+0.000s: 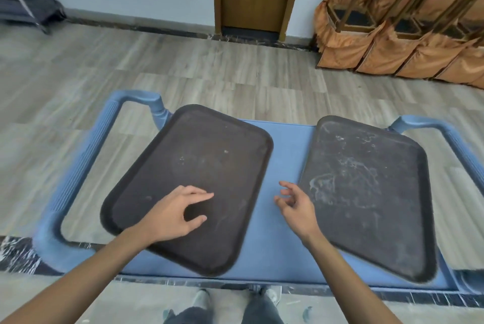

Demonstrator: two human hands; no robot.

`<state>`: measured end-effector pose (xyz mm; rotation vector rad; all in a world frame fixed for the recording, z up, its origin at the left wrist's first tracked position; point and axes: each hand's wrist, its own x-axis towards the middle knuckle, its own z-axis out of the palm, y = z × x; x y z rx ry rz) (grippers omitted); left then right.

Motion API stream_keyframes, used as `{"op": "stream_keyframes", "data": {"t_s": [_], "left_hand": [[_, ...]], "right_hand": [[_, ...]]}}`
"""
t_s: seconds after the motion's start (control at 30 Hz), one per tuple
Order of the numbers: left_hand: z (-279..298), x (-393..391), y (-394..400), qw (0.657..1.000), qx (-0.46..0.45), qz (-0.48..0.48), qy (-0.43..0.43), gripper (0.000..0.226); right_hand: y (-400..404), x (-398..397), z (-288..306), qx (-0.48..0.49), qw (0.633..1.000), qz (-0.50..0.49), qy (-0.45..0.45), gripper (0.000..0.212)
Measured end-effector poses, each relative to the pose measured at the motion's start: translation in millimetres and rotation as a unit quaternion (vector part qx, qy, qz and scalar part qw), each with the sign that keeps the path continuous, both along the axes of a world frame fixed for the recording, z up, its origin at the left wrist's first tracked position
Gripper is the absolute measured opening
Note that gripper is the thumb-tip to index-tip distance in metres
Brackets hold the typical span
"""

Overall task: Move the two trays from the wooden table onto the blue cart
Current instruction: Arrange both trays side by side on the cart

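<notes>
Resting skewed on the blue cart (285,156), left tray (193,182) and right tray (366,192) look delivered; both hands, left hand (172,216), right hand (296,205), hover with fingers open, empty; squaring remains, perhaps

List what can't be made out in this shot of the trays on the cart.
- Wooden table: outside the head view.
- Blue cart wheels and lower part: hidden under its top.
- Left tray near edge: covered by the left hand and forearm.
- Right hand contact with right tray: unclear, motion-blurred.
</notes>
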<state>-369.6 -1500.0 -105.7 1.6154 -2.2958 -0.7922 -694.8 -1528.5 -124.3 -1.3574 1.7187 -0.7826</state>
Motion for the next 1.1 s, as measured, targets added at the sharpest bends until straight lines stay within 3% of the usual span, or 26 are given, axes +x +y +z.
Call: {"op": "stream_keyframes", "data": {"t_s": [0.17, 0.3, 0.4, 0.53, 0.77, 1.1], "left_hand": [[-14.3, 43.1, 47.8, 0.993, -0.003, -0.088, -0.083, 0.055], [-15.0, 62.3, 68.8, 0.984, 0.005, -0.130, -0.119, 0.046], [-14.8, 65.1, 78.4, 0.984, -0.049, -0.121, -0.121, 0.037], [-15.6, 63.0, 79.9, 0.981, -0.089, -0.120, -0.121, 0.043], [-1.3, 47.7, 78.8, 0.972, -0.077, -0.157, -0.157, 0.054], [1.2, -16.4, 84.2, 0.941, -0.079, -0.255, -0.207, 0.042]], "right_hand": [[24.1, 49.2, -17.2, -0.005, 0.992, 0.073, 0.102, 0.049], [38.2, 75.2, -26.0, 0.029, 0.990, 0.079, 0.115, 0.058], [45.4, 84.5, -31.8, 0.028, 0.990, 0.059, 0.125, 0.054], [46.8, 88.2, -35.2, 0.019, 0.989, 0.046, 0.139, 0.049], [36.9, 85.9, -28.3, 0.020, 0.984, 0.044, 0.170, 0.052], [19.2, 41.9, -13.5, 0.031, 0.982, 0.027, 0.184, 0.051]]}}
